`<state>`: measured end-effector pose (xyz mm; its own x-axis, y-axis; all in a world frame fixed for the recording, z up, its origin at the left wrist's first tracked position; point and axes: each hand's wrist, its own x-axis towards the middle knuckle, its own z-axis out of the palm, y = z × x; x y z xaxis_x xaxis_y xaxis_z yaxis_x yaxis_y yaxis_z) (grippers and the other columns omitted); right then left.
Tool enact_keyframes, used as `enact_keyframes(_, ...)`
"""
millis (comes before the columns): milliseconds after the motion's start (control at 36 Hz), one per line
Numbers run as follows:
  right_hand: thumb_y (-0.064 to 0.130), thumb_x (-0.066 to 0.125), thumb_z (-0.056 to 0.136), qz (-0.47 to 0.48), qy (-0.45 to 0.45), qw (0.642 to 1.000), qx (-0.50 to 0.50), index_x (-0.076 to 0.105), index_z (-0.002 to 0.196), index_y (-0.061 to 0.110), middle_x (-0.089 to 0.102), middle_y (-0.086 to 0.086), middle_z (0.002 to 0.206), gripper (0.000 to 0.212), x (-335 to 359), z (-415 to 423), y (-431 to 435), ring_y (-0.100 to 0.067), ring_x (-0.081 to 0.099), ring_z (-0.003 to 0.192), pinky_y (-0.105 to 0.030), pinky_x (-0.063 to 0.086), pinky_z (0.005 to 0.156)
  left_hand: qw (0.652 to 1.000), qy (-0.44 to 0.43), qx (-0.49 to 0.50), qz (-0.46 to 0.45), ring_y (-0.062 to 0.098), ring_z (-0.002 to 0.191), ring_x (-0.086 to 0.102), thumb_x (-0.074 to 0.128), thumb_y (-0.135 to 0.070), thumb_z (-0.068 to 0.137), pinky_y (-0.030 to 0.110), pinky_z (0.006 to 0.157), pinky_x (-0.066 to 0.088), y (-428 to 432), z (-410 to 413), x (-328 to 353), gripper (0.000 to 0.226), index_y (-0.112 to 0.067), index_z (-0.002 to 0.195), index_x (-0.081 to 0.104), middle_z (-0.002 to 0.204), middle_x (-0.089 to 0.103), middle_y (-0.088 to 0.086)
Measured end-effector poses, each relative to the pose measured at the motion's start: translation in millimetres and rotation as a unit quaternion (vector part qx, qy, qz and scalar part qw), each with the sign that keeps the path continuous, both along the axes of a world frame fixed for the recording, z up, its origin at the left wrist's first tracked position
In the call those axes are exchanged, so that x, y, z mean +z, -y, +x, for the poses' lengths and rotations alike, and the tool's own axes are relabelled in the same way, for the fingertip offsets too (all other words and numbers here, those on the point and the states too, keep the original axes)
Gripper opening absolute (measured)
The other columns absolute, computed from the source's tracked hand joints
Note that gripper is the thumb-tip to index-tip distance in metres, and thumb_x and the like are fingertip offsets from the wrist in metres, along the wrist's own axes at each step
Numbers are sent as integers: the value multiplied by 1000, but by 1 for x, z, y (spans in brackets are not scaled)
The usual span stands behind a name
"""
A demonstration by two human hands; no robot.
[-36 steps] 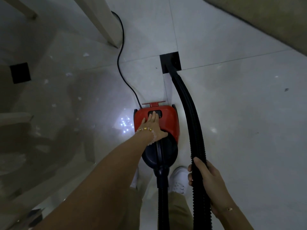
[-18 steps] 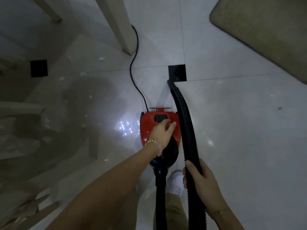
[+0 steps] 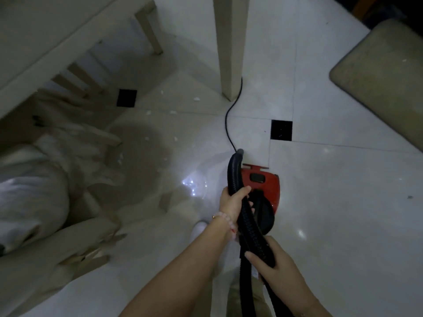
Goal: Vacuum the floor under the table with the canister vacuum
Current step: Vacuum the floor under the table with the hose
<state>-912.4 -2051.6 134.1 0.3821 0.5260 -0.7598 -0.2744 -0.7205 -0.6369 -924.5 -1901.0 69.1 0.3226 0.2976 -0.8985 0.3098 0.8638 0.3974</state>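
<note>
A red and black canister vacuum stands on the white tiled floor just ahead of my feet. Its black ribbed hose rises past the canister's left side, its open end pointing up and away from me. My left hand is wrapped around the hose beside the canister. Lower down, my right hand grips the same hose. A black power cord runs from the canister toward a pale table leg. Small white scraps lie on the floor under the table.
A pale chair frame with slats and a white cloth bundle fill the left side. A beige rug lies at the upper right. Black inset tiles mark the floor.
My left hand left the canister's top and took hold of the hose. The hose end lifted off the floor and swung left. The view tilted up toward the table.
</note>
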Motion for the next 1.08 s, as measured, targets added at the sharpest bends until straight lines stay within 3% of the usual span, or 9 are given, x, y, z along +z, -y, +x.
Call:
enact_keyframes(111, 31, 69, 82, -18, 54, 997, 46, 54, 108, 42, 71, 3, 92, 32, -2, -20, -7, -9, 66, 87, -27, 52, 85, 997, -2, 32, 63, 13, 42, 49, 60, -10, 88, 23, 42, 46, -7, -18, 9, 20, -9, 104, 48, 65, 51, 8)
enact_keyframes(167, 32, 68, 82, -19, 57, 996, 72, 52, 104, 45, 71, 2, 92, 30, -2, -26, -10, -12, 66, 88, -31, 51, 89, 996, -4, 54, 69, 14, 43, 48, 59, -10, 89, 22, 42, 45, -11, -29, 10, 20, -12, 105, 48, 64, 50, 9)
enact_keyframes(333, 34, 67, 78, -48, -18, 993, 104, 58, 98, 31, 66, -11, 81, 22, -9, -32, -22, -25, 64, 68, -43, 53, 75, 992, -43, 91, 70, 17, 46, 50, 59, -11, 89, 25, 45, 49, -19, -57, 2, 19, -10, 104, 46, 60, 52, 8)
enact_keyframes(417, 23, 67, 79, -52, -79, 991, 92, 59, 99, 21, 60, -12, 78, 21, -17, -34, -28, -23, 61, 66, -49, 52, 75, 991, -64, 116, 38, 19, 46, 51, 60, -11, 85, 27, 49, 49, -20, -70, -8, 22, -7, 103, 48, 58, 53, 7)
enact_keyframes(556, 17, 65, 84, -66, -100, 987, 109, 57, 99, 12, 51, -10, 74, 17, -26, -41, -35, -19, 53, 59, -31, 44, 58, 988, -86, 126, -1, 21, 55, 57, 62, -13, 83, 30, 58, 54, -17, -89, -31, 25, -3, 103, 50, 65, 56, 11)
enact_keyframes(806, 31, 65, 86, -68, -67, 989, 109, 61, 97, 16, 56, 3, 61, 19, -45, -52, -51, -9, 53, 52, -28, 44, 58, 988, -100, 122, 4, 24, 55, 56, 60, -11, 82, 31, 54, 52, -28, -102, -54, 15, -4, 91, 49, 67, 54, 13)
enact_keyframes(1000, 37, 62, 87, -70, -59, 986, 139, 58, 99, 21, 59, -2, 68, 21, -54, -52, -66, -11, 53, 51, -29, 45, 53, 990, -102, 97, -2, 25, 61, 58, 66, -21, 72, 48, 78, 55, -46, -108, -67, 28, -5, 90, 50, 65, 56, 9)
enact_keyframes(1083, 38, 61, 87, -72, -59, 986, 140, 57, 98, 19, 59, -2, 68, 22, -54, -51, -71, -12, 54, 51, -28, 46, 51, 990, -109, 91, 4, 26, 69, 58, 65, -21, 73, 55, 86, 52, -50, -106, -67, 22, -7, 83, 53, 69, 56, 10)
